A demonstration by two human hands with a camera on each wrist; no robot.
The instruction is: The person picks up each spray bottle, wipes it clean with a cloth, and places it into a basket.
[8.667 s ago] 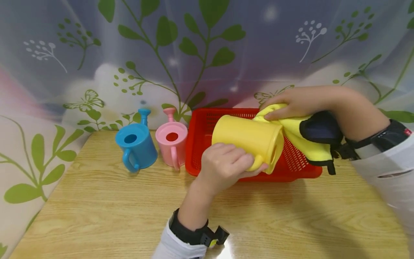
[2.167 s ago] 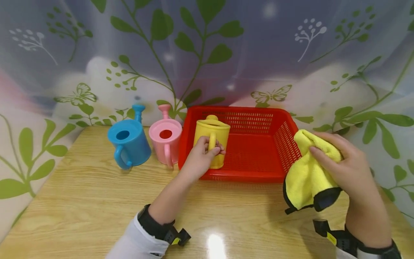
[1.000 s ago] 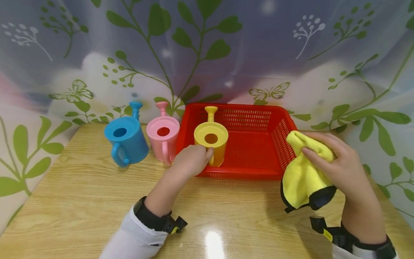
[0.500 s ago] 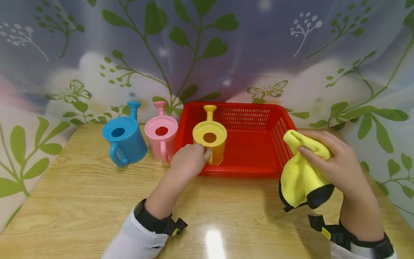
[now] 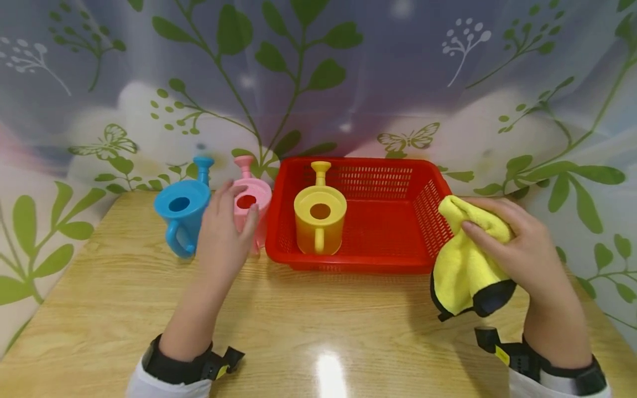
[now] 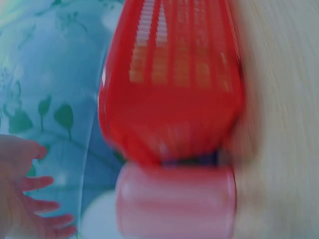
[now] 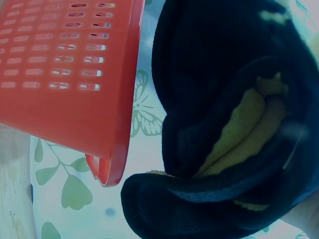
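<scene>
- Reaching toward the pink watering can (image 5: pixel 251 207), the left hand (image 5: pixel 221 237) hovers with fingers spread and loosely straight, holding nothing; its fingertips sit at the can's near side, and whether they touch it I cannot tell.
- Half a second ago that hand was at the handle of the yellow watering can (image 5: pixel 319 220); it has since let go and moved left, so the yellow can now stands upright on its own in the left part of the red basket (image 5: pixel 398 260), spout pointing away.
- Judging from that shift, the yellow can looks finished with and the pink one seems to be next in hand.
- The pink can stands on the wooden table (image 5: pixel 308 326), just beside the basket's left wall; in the blurred left wrist view it shows as a pink body (image 6: pixel 174 201) against the red basket (image 6: pixel 169 94).
- The right hand (image 5: pixel 522 254) grips a bunched yellow cloth (image 5: pixel 463 271) with dark edging, fingers curled over its top, just right of the basket; it has barely moved.
- A blue watering can (image 5: pixel 181 213) stands left of the pink one.
- A leaf-and-butterfly printed curtain (image 5: pixel 318 83) hangs behind the table.
- No brand, label or readable writing shows anywhere.
</scene>
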